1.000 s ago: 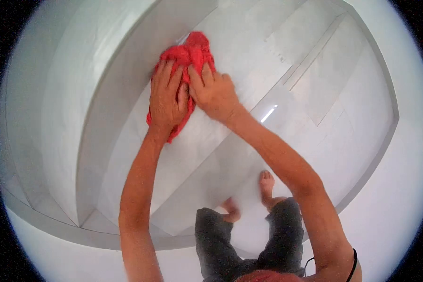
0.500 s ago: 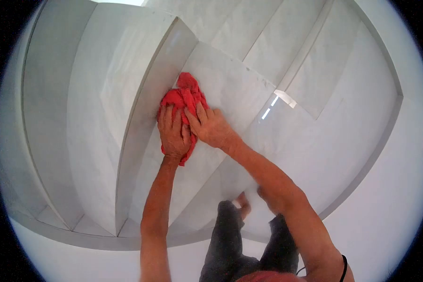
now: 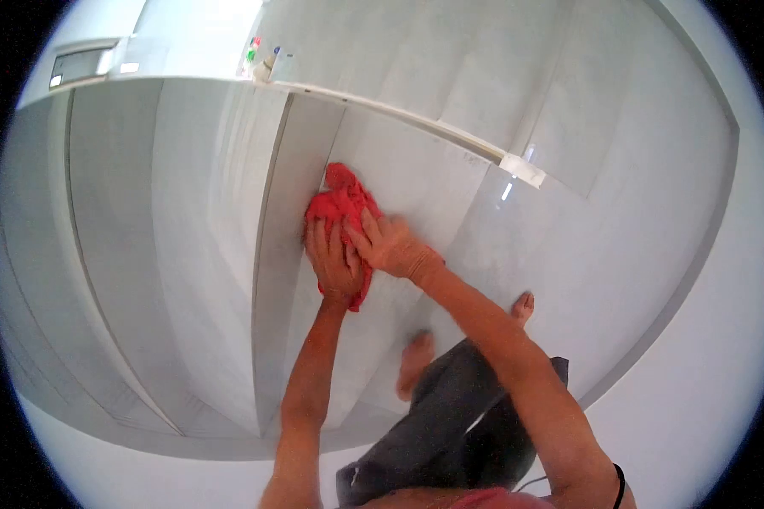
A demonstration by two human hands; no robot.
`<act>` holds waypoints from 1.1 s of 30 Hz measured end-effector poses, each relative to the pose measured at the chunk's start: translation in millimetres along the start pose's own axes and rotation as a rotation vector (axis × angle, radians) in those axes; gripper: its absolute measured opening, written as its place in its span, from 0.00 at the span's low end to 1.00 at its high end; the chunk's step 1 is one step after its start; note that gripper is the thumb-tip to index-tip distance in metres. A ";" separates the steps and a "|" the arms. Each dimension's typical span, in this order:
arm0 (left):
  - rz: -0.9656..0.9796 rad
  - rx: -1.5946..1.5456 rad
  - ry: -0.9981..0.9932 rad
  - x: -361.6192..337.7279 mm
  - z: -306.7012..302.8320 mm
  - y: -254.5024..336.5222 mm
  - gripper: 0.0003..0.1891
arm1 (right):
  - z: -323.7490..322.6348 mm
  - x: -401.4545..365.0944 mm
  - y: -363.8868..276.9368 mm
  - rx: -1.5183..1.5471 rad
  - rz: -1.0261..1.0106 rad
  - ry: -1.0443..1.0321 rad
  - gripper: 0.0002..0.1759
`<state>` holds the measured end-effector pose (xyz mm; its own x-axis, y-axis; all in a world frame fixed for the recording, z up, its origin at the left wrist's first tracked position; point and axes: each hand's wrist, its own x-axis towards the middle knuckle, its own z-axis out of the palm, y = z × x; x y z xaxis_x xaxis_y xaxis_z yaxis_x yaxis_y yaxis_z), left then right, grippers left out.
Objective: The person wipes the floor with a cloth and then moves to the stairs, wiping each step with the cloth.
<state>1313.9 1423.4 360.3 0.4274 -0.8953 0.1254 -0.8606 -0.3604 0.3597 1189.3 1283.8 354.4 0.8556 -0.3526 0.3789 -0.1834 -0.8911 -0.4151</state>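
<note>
A crumpled red cloth (image 3: 341, 182) lies on a pale grey marble stair tread (image 3: 416, 170), close to the riser at its left. My left hand (image 3: 333, 259) presses flat on the cloth, its fingers spread over the fabric. Beside it, my right hand (image 3: 392, 244) rests on the cloth's right side, with fingertips on the fabric and the fingers partly spread. The underside of both hands is hidden.
More steps (image 3: 204, 254) curve down the left side. A white strip (image 3: 522, 169) sits at the tread's upper right edge. Small bottles (image 3: 252, 53) stand at the top. My bare feet (image 3: 416, 365) are below, and a white wall (image 3: 688, 382) curves round the right.
The view has shifted, so the bottles and a ledge now show at the top. Both hands remain on the cloth. My legs and feet have moved, and both feet are now visible.
</note>
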 end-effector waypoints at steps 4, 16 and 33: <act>-0.007 0.023 0.017 -6.6 0.0 2.2 0.26 | 6.4 -8.0 -7.6 0.020 0.030 0.030 0.23; 0.000 0.021 -0.043 4.3 -32.4 17.7 0.27 | -9.9 5.6 -25.4 -0.038 0.099 0.049 0.26; 0.131 -0.195 0.088 30.5 -37.8 20.9 0.31 | -46.4 46.1 -89.3 -0.091 0.742 0.042 0.34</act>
<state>1319.5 1398.4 406.6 0.3453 -0.9017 0.2602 -0.8444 -0.1775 0.5055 1222.7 1333.9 447.3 0.4727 -0.8793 0.0584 -0.7458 -0.4345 -0.5050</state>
